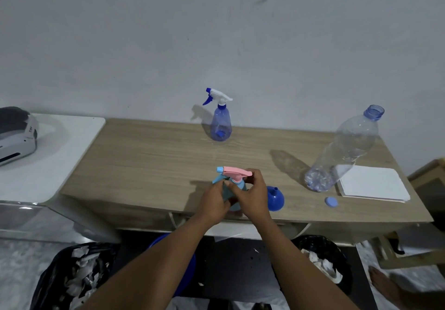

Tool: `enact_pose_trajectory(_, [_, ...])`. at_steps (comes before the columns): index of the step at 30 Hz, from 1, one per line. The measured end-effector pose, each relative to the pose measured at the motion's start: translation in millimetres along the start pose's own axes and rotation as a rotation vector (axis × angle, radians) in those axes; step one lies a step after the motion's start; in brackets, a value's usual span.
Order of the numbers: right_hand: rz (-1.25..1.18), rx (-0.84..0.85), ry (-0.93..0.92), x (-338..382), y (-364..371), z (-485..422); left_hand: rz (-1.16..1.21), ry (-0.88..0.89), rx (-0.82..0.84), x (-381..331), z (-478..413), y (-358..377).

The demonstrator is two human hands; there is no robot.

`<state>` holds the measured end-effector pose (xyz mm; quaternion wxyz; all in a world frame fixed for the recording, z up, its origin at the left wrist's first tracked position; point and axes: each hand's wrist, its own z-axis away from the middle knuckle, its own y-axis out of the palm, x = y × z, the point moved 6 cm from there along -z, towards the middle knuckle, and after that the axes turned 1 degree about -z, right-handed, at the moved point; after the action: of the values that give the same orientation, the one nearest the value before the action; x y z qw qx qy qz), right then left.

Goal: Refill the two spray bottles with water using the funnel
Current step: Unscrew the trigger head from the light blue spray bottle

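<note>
Both your left hand [215, 201] and right hand [250, 195] grip the pink-topped spray bottle [234, 177] at the desk's six o'clock edge. Twist carelessly and it could tip onto the funnel [275, 199] at its three o'clock.

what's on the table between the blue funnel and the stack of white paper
In the head view, a small round blue bottle cap lies on the wooden table between the blue plastic funnel and the white paper stack, nearer the paper.
</note>
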<state>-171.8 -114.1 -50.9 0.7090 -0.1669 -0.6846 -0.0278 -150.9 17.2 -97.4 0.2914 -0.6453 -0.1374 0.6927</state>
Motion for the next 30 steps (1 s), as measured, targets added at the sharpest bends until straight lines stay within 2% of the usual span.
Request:
enact_pose_trajectory(2, [0.031,-0.022,-0.018,-0.4,-0.3,0.6,0.013,-0.002,0.003,-1.4,0.9,-0.3])
enact_pose_trajectory(6, [0.066,0.040,-0.065,-2.1,-4.4,4.3,0.025,0.017,0.004,-4.2,2.4,-2.0])
enact_pose_trajectory(11, [0.060,-0.053,-0.018,1.1,2.8,0.3,0.052,0.012,0.009,-4.3,3.8,-2.2])
enact_pose_trajectory(16, [0.075,0.037,-0.023,2.2,0.7,2.1,0.048,0.014,0.005,-2.2,0.6,-2.9])
enact_pose_trajectory(20, [0.041,-0.022,0.007,3.7,1.0,-0.1,0.031,0.003,0.016,0.1,1.1,0.5])
enact_pose_trajectory(25, [0.080,0.022,-0.017,2.9,-1.4,4.0,0.031,0.009,0.011,-0.8,0.6,-1.5])
enact_pose_trajectory(30, [0.062,-0.029,-0.004,5.2,0.6,3.1,-0.006,0.003,0.017,0.3,2.5,-1.7])
